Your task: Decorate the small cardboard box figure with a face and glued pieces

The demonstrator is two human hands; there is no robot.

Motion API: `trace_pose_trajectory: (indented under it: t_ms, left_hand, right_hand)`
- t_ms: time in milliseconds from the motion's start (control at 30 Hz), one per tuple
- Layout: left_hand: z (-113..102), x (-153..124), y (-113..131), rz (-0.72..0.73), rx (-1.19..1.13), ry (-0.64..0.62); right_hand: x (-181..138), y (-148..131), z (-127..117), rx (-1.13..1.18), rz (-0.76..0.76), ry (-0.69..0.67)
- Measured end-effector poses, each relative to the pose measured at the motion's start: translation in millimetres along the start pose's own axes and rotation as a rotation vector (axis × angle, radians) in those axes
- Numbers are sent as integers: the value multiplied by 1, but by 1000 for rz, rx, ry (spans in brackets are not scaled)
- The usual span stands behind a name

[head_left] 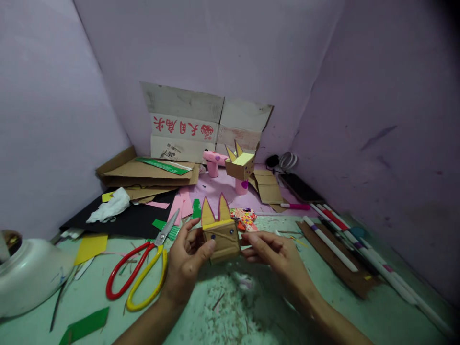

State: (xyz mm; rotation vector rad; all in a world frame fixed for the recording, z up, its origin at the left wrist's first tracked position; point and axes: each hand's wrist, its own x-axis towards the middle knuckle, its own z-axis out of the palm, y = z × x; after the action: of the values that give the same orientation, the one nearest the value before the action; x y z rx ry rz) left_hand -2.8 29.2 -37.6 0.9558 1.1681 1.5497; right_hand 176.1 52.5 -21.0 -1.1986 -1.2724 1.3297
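A small cardboard box made like an animal head (223, 242), with two pointed yellow ears edged in purple and two dark dot eyes, is held up over the table. My left hand (185, 256) grips its left side, thumb on the front and fingers behind. At its right edge, the fingertips of my right hand (268, 247) are bent in against the box; part of their contact is hidden. Just left of my left hand lie scissors (158, 251) with one red and one yellow handle, blades partly apart. Flower-patterned paper (246, 218) sits behind the box.
Behind stands a pink figure (241, 184) with a similar eared cardboard head (240, 167). Folded cardboard (151, 175) and crumpled white tissue (111, 206) lie left, near a white bowl (32, 278). Several markers (330, 244) and a phone (300, 187) lie right.
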Motion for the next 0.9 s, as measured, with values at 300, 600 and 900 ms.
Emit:
trace_pose_trajectory:
  t_ms: [300,600,900]
  left_hand:
    - [-10,18,-1,60,-45,38]
    - [-12,21,-7,71,-11,25]
    - [-9,23,-5,64,124,-103]
  right_hand:
    - [2,4,2,-15,44,-36]
    - [3,11,-1,-355,-80,-110]
    - [0,12,1,-495,-118,-176]
